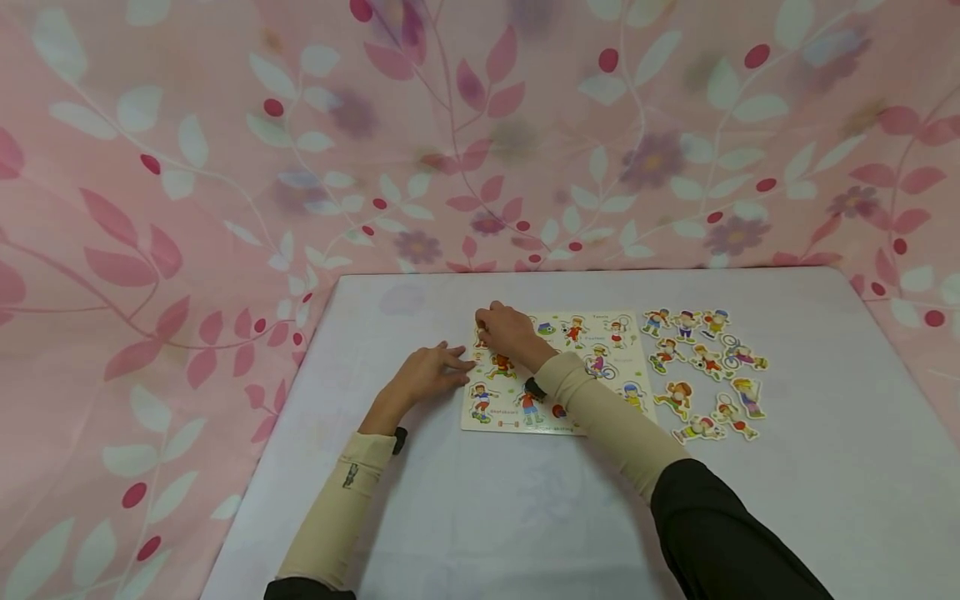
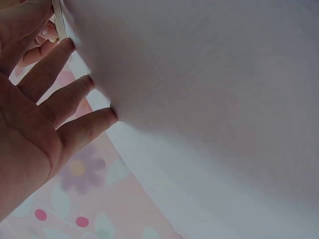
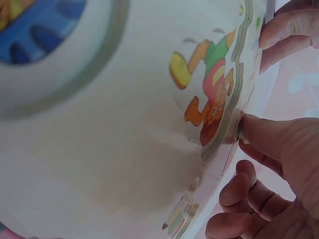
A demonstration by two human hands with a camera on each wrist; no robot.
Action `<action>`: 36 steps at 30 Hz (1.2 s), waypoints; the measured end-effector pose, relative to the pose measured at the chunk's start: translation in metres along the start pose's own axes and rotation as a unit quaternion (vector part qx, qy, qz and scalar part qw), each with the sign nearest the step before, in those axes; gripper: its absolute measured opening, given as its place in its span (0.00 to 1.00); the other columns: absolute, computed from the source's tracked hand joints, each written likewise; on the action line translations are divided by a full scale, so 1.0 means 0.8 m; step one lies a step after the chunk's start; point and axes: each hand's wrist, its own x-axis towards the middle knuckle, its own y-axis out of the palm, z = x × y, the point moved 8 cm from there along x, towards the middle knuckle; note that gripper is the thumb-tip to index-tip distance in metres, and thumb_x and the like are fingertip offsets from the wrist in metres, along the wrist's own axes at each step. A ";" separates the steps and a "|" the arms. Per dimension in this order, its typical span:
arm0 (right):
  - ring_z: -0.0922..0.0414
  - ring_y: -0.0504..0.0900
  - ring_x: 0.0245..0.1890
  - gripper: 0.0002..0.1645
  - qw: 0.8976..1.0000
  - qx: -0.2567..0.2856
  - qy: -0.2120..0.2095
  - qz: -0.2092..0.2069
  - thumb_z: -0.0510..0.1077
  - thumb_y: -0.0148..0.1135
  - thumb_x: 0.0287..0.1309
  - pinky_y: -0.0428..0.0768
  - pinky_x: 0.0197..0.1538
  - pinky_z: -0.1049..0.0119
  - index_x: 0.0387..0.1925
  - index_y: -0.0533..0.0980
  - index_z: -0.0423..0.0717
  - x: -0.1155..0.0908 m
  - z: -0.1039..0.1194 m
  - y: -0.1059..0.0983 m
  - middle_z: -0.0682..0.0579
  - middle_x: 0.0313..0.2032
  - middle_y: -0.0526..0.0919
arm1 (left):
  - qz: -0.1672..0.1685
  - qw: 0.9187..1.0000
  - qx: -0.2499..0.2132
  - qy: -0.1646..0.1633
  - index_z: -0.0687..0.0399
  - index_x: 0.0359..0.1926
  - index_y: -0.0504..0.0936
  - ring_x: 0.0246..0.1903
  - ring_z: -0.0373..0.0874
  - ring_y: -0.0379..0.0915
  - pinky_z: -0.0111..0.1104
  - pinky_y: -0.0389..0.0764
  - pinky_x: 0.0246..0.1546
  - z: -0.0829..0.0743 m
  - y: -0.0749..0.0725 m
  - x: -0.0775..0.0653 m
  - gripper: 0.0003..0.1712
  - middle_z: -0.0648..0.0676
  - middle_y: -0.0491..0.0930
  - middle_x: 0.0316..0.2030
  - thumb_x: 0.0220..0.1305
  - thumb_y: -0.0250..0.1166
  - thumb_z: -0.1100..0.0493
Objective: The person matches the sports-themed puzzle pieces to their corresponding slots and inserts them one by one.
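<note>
A cream puzzle board [image 1: 498, 412] printed with cartoon sports figures lies flat on the table. At its upper left corner my right hand [image 1: 510, 332] pinches a small puzzle piece between thumb and index finger. The right wrist view shows that thumb [image 3: 264, 137] close against the board's surface, the piece mostly hidden, the other fingers curled. My left hand [image 1: 429, 373] rests beside the board's left edge, its fingertips touching that edge. In the left wrist view, the left fingers [image 2: 67, 102] are spread and fairly straight, their tips on the white cloth.
Several loose cut-out figure pieces [image 1: 705, 360] lie in a group just right of the board. A white cloth covers the table [image 1: 480, 508]. Pink floral fabric [image 1: 525, 167] hangs behind it and down the left side.
</note>
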 end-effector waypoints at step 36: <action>0.59 0.69 0.26 0.14 0.989 -0.025 -0.063 -0.134 0.51 0.64 0.65 0.67 0.19 0.69 0.50 0.80 0.52 -0.138 0.010 -0.100 0.53 0.36 0.75 | 0.014 1.000 -0.003 0.001 0.45 0.55 0.85 0.67 0.64 0.60 0.56 0.62 0.64 -0.002 0.000 -0.001 0.20 0.56 0.73 0.63 0.62 0.70 0.50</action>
